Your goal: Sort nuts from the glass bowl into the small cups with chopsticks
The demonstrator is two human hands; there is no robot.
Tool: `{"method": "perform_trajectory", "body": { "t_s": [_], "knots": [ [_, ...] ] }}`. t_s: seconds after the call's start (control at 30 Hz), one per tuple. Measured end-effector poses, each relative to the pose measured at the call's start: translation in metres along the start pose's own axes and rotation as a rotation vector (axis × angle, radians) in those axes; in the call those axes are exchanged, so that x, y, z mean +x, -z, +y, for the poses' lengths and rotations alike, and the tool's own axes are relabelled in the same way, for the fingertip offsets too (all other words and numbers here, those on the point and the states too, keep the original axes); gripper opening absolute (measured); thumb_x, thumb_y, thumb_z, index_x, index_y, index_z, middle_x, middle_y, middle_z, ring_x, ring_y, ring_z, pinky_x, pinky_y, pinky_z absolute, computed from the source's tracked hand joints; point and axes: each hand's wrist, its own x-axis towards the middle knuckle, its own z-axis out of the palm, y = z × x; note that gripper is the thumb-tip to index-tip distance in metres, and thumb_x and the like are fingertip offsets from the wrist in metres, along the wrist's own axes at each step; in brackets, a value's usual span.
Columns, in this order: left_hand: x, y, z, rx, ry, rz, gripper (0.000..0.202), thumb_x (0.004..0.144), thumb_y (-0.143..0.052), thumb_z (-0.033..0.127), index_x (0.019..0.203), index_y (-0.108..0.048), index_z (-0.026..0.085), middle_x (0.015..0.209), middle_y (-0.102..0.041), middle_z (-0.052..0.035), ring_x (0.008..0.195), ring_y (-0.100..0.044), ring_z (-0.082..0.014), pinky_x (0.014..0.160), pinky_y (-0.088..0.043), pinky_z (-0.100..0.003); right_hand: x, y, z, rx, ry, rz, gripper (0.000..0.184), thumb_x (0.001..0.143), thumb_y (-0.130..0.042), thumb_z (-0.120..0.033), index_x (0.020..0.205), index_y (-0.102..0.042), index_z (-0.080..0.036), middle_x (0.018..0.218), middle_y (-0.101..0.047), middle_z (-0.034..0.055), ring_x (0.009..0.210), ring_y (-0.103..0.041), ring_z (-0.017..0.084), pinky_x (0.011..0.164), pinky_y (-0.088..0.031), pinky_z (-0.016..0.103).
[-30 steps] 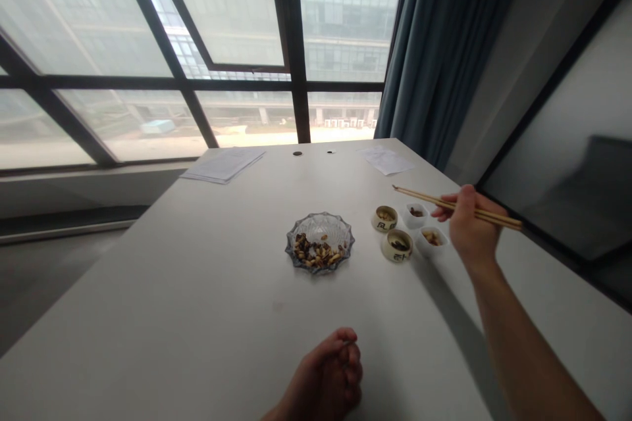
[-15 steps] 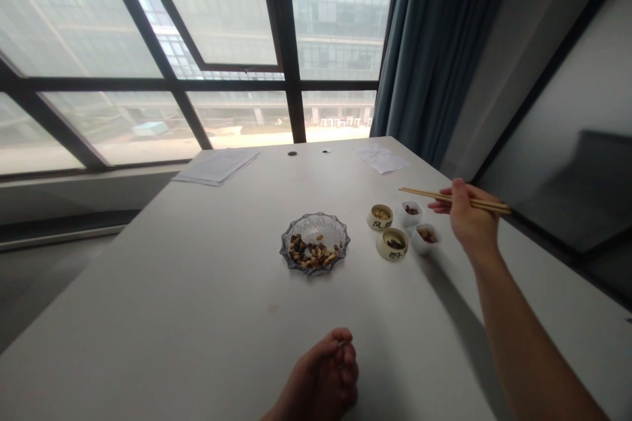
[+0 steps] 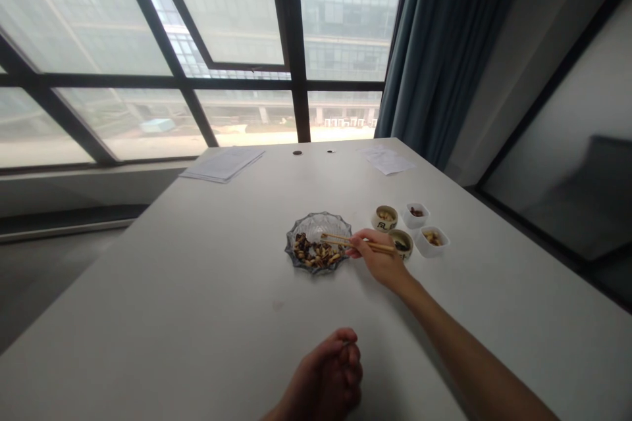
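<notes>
My right hand (image 3: 378, 258) holds a pair of wooden chopsticks (image 3: 348, 241), and their tips sit over a scalloped glass dish (image 3: 318, 223). In that dish lies a heap of dark and tan nuts or beans (image 3: 316, 254). Whether the tips grip anything is too small to tell. My left hand (image 3: 326, 371) rests curled on the white table (image 3: 197, 276), at the near edge of the view, well apart from the dish.
Close to my right hand stand a round ceramic cup with dark characters (image 3: 401, 243) and a second such cup (image 3: 385, 217). Beside them are two small white square dishes (image 3: 415, 215) (image 3: 432, 241) holding food. Sheets of paper (image 3: 222, 164) lie at the far edge, before a large window.
My right hand has swung left and down from the far right, bringing the chopstick tips over the glass dish. My left hand has stayed in place.
</notes>
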Motion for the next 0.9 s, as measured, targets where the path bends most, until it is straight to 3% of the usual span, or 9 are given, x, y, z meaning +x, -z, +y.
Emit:
{"method": "perform_trajectory", "body": {
  "t_s": [0.37, 0.57, 0.7, 0.8, 0.9],
  "knots": [
    [0.001, 0.002, -0.003, 0.058, -0.044, -0.012, 0.019, 0.083, -0.073, 0.022, 0.099, -0.063, 0.019, 0.078, -0.065, 0.0017, 0.065, -0.062, -0.0097, 0.057, -0.03, -0.021, 0.004, 0.002, 0.008, 0.023, -0.08, 0.114, 0.046, 0.089, -0.064, -0.064, 0.089, -0.074, -0.019, 0.089, -0.079, 0.0081, 0.081, -0.078, 0.026, 0.07, -0.065, 0.038],
    [0.0, -0.001, -0.001, 0.043, -0.028, 0.015, 0.019, 0.083, -0.074, 0.021, 0.099, -0.063, 0.019, 0.08, -0.066, 0.0013, 0.066, -0.062, -0.0095, 0.059, -0.034, -0.021, 0.004, 0.011, -0.021, 0.04, -0.067, 0.251, 0.048, 0.086, -0.068, -0.063, 0.084, -0.074, -0.016, 0.082, -0.078, 0.0099, 0.073, -0.078, 0.026, 0.067, -0.066, 0.035],
    [0.001, 0.001, -0.001, 0.039, -0.031, 0.001, 0.019, 0.082, -0.074, 0.02, 0.098, -0.064, 0.019, 0.079, -0.067, 0.0012, 0.066, -0.063, -0.0096, 0.059, -0.034, -0.021, 0.001, 0.048, -0.062, -0.088, 0.009, 0.35, 0.045, 0.087, -0.069, -0.06, 0.085, -0.076, -0.015, 0.081, -0.078, 0.0118, 0.071, -0.078, 0.026, 0.063, -0.065, 0.032],
    [0.001, 0.003, -0.002, 0.041, -0.037, -0.022, 0.019, 0.082, -0.075, 0.02, 0.099, -0.064, 0.019, 0.079, -0.067, 0.001, 0.064, -0.063, -0.0104, 0.056, -0.033, -0.021, -0.008, 0.09, -0.088, -0.225, 0.016, 0.54, 0.04, 0.086, -0.071, -0.055, 0.081, -0.076, -0.016, 0.075, -0.077, 0.0118, 0.063, -0.076, 0.026, 0.054, -0.063, 0.03],
    [0.001, 0.003, -0.001, 0.038, -0.023, -0.026, 0.019, 0.083, -0.074, 0.02, 0.099, -0.064, 0.018, 0.079, -0.066, 0.0006, 0.066, -0.063, -0.0108, 0.057, -0.034, -0.021, -0.018, 0.129, -0.1, -0.357, -0.005, 0.681, 0.035, 0.087, -0.073, -0.048, 0.079, -0.076, -0.014, 0.071, -0.076, 0.0133, 0.056, -0.075, 0.025, 0.045, -0.06, 0.025]
  ]
}}
